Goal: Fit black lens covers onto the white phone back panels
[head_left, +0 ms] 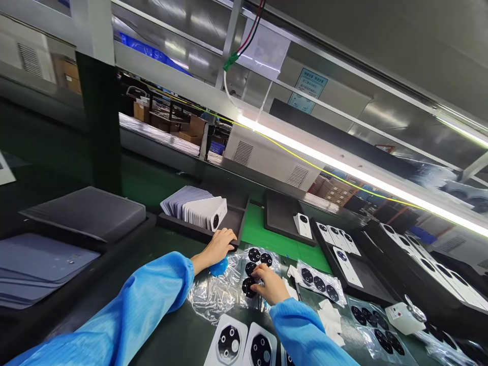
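My left hand [219, 247] rests palm down at the front rim of a black tray [238, 223], its fingers loosely bent and seemingly holding nothing. Fanned white panels [204, 213] stand in that tray, the front one with a black oval. Under the left wrist is a blue object [218, 267] of unclear kind, beside crumpled clear plastic film [213, 300]. My right hand [271, 284] is over a clear sheet of round black stickers [254, 255]; thumb and index finger are apart at the lower stickers. Two white panels [231, 340] with black round faces lie nearest me.
Grey-blue panels [38, 269] are stacked at left, near a dark foam block [87, 211]. To the right are another sticker sheet [319, 282], white paper scraps [331, 320], a white bottle [404, 316] and black trays with white panels [347, 265]. A lit tube [324, 165] hangs above.
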A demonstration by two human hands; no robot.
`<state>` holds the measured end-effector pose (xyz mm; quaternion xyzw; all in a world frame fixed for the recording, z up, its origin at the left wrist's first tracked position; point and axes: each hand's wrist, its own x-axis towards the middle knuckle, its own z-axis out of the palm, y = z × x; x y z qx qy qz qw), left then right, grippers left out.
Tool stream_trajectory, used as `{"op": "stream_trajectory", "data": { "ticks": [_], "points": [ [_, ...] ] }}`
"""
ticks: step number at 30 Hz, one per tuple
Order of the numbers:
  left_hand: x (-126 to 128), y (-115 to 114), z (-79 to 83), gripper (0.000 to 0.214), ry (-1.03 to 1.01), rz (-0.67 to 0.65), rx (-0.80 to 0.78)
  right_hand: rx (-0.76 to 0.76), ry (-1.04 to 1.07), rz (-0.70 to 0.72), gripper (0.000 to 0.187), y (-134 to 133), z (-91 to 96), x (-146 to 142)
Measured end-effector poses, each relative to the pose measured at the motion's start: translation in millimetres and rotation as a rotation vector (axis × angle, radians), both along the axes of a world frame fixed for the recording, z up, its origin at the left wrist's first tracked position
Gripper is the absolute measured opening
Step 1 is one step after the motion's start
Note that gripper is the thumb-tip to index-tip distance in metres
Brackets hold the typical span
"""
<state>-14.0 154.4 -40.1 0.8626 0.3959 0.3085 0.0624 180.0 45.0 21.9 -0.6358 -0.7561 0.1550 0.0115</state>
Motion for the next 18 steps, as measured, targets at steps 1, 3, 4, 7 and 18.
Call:
{"op": "stream_trajectory", "data": {
  "ticks": [1,3,4,7,18],
  "points": [
    [-1,-2,-0.4,0.028,0.001,-0.005,0.001,0.0,0.005,-0.003,0.021,0,0.0,0],
    [-2,-4,-1.2,0.027,0.0,-0.013,0.002,0.001,0.015,-0.013,0.021,0,-0.3,0],
    [-2,-5,-1.6,0.027,-0.002,-0.015,0.002,0.005,0.021,-0.019,0.021,-1,-0.6,0],
    [-1,-7,-2.3,0.027,-0.01,-0.013,0.004,0.028,0.046,-0.033,0.022,-1,-1.7,1],
    [4,-15,-3.0,0.027,-0.005,0.049,-0.002,0.041,0.09,-0.001,0.03,7,-8.0,2]
  ]
}}
